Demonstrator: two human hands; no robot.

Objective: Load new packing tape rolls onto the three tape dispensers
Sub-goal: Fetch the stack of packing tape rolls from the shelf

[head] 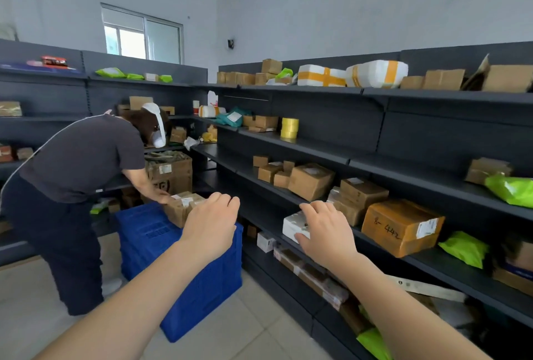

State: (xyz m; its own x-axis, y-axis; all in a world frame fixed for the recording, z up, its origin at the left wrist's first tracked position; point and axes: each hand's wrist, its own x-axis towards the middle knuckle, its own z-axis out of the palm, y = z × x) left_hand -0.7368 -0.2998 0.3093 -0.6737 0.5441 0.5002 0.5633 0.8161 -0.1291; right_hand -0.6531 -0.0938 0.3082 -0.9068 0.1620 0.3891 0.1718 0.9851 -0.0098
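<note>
Two bare hands are stretching out ahead of the wearer in a parcel storeroom. At nine o'clock a second person (75, 163) is bending over a blue crate (173, 261) on the floor, with a taped carton (180, 209) sitting on its far rim. The left hand (212, 224) is hovering above the crate's near corner. Its grip is holding nothing, the fingers loosely curled downward.

Further right, at about twelve o'clock and well beyond both hands, a short stack of yellow tape rolls (289, 128) is standing on an upper shelf (317, 147). These are probably the new rolls the task is asking for. No dispenser is showing anywhere.

Below them a small white box (292, 224) is lying at the edge of a lower shelf. The right hand (326, 229) is spreading over it, grip wide and fingers nearly straight. Whether the palm is touching the box cannot be told. At three o'clock a brown box (401, 227) with handwriting is resting beside it.

The rolls are likely feeling fairly light and rigid around a cardboard core, with a slick outer wrap. Stacked loosely, they are probably sliding apart easily. Hooking fingers through the core, or pinching one roll across its flat faces, is looking like the surest hold.
</note>
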